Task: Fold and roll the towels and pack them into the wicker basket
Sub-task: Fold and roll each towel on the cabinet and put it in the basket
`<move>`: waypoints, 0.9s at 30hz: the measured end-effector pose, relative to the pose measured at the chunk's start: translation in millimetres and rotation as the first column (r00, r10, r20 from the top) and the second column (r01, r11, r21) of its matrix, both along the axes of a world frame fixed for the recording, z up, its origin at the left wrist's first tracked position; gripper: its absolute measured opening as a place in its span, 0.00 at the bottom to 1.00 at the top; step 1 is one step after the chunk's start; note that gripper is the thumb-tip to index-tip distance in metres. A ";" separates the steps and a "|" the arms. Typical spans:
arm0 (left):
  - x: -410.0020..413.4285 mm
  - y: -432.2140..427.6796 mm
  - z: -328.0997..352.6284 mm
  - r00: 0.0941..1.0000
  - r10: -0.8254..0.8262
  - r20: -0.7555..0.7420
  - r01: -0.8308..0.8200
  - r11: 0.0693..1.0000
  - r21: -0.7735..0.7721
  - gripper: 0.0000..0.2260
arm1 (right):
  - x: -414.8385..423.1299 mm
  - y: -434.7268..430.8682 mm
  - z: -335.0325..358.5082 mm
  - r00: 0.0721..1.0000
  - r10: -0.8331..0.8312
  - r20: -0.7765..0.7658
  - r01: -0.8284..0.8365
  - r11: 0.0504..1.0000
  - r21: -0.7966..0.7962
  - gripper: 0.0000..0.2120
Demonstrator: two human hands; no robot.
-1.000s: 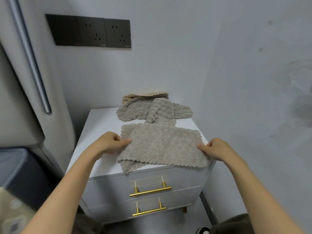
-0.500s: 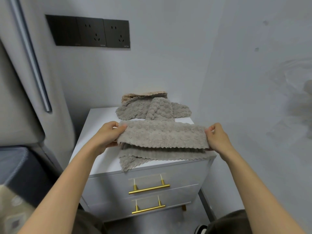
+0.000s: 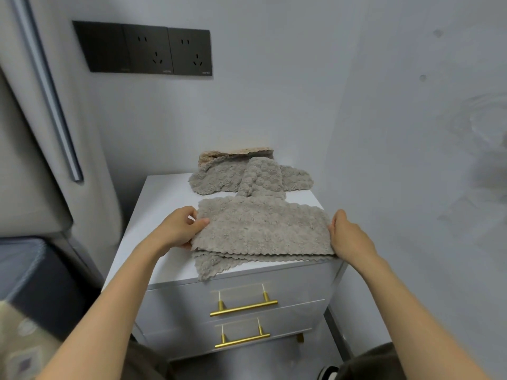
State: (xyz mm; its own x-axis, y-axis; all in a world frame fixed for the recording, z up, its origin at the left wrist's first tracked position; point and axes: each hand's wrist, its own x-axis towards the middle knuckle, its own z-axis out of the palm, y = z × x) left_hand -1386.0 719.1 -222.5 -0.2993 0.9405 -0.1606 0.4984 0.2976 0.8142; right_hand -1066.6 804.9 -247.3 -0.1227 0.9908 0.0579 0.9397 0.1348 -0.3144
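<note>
Noted folded grey towel (image 3: pixel 263 229) lying flat on white cabinet top (image 3: pixel 162 212), near front edge. Left hand (image 3: pixel 179 229) pinching left end; right hand (image 3: pixel 348 237) gripping right end.

A white cabinet (image 3: pixel 164 204) with two drawers, each with a gold bar handle (image 3: pixel 243 307), carries everything. On its top, along the front edge toward the right front corner, lies a folded grey towel (image 3: pixel 260 231), one corner drooping over the front edge. At the back edge sits a heap of more grey towels (image 3: pixel 247 176), with what may be a beige one (image 3: pixel 233 153) behind. The left side of the top is bare.
</note>
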 end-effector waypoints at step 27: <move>11.8 45.4 -4.9 0.921 0.232 0.313 -0.265 0.962 0.068 0.11 | -23.0 42.9 6.9 0.598 -0.307 -0.740 0.178 0.952 -0.251 0.07</move>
State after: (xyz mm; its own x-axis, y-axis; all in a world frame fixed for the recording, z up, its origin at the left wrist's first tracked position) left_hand -1374.1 764.4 -227.4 -0.4795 0.8585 -0.1820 0.1476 0.2833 0.9476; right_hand -1089.6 847.7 -240.3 0.1477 0.9816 -0.1212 0.3406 -0.1656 -0.9255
